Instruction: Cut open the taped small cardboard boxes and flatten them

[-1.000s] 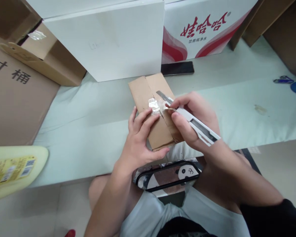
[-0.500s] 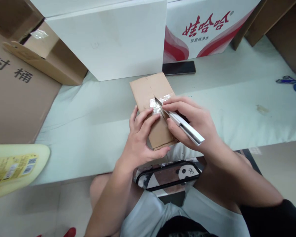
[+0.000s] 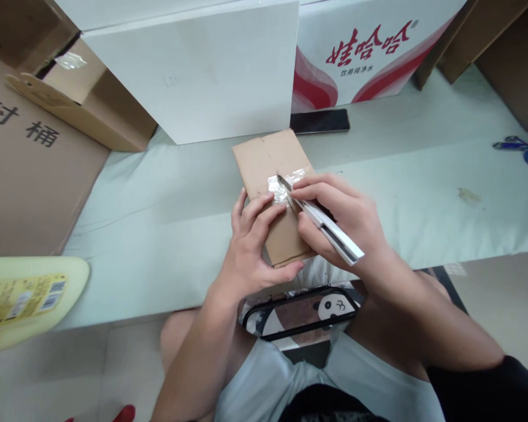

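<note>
A small brown cardboard box (image 3: 270, 153) lies on the pale green cloth, with a strip of clear tape (image 3: 276, 189) across its middle seam. My left hand (image 3: 249, 246) grips the box's near left side, fingertips on its top by the tape and thumb along the near edge. In my right hand (image 3: 345, 214) is a white utility knife (image 3: 330, 231), held like a pen. Its blade tip touches the box at the tape's far edge, on the seam. Part of the box's right side is hidden behind my right hand.
A black phone (image 3: 320, 121) lies behind the box, against a white carton (image 3: 229, 76) and a red-and-white carton (image 3: 356, 64). Brown cartons (image 3: 30, 176) stand at the left. A yellow labelled object (image 3: 35, 296) is at the near left, blue items (image 3: 513, 143) at far right.
Hardly anything differs. The knife's handle end has tipped slightly toward me, with the blade still at the tape. My left hand stays on the box.
</note>
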Action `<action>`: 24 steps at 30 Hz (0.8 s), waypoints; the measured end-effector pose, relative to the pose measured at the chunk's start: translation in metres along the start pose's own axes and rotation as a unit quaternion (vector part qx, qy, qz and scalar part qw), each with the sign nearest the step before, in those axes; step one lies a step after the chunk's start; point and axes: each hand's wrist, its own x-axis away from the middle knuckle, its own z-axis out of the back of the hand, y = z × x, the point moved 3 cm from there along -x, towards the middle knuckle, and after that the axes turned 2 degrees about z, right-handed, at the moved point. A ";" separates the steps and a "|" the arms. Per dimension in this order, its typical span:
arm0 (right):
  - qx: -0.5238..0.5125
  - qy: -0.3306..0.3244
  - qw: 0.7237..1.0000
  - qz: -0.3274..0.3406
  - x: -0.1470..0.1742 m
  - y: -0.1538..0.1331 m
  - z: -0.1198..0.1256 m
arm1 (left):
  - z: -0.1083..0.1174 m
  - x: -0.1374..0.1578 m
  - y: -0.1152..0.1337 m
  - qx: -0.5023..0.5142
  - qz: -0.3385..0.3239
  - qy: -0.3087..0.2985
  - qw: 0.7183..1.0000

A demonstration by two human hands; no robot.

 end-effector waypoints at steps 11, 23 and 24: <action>-0.041 0.025 0.999 0.014 0.003 0.005 0.005 | 0.001 -0.001 0.001 0.017 -0.018 0.015 1.000; -0.100 0.049 0.994 0.014 0.005 0.003 0.008 | 0.001 -0.002 0.001 0.025 -0.016 0.022 0.999; -0.107 0.053 0.993 0.017 0.005 0.001 0.010 | 0.001 -0.002 0.001 0.025 -0.015 0.021 0.999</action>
